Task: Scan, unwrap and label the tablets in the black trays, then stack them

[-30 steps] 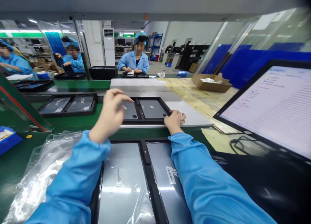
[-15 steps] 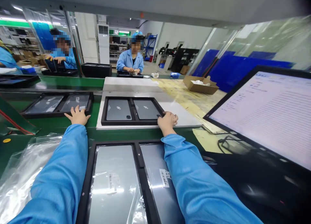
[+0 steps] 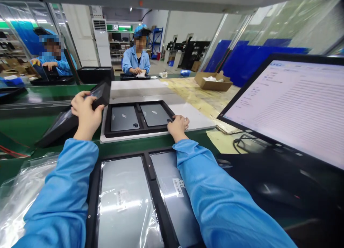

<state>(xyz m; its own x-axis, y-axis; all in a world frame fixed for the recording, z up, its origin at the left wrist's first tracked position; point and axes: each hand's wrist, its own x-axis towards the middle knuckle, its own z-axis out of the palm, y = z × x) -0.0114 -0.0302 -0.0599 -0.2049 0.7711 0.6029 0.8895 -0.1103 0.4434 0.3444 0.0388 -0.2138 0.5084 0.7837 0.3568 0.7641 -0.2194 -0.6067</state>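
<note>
At the left, my left hand grips the edge of a black tray, which is tilted with its right end raised off the green surface. My right hand has its fingers curled at the right front corner of a second black tray, which lies flat on a white board. Two grey tablets sit in that tray, a left one and a right one. Nearer me, below my forearms, a third black tray holds two film-wrapped tablets with barcode labels; my right sleeve partly covers one.
Clear plastic bags lie at the lower left. A monitor stands at the right, with a cable and a dark mouse near it. Beyond the board is a cardboard box. Two co-workers sit across the bench.
My left hand has closed on the left tray and lifted its right end, tilting it. My right hand stays at the middle tray's corner. The whole view has shifted slightly.
</note>
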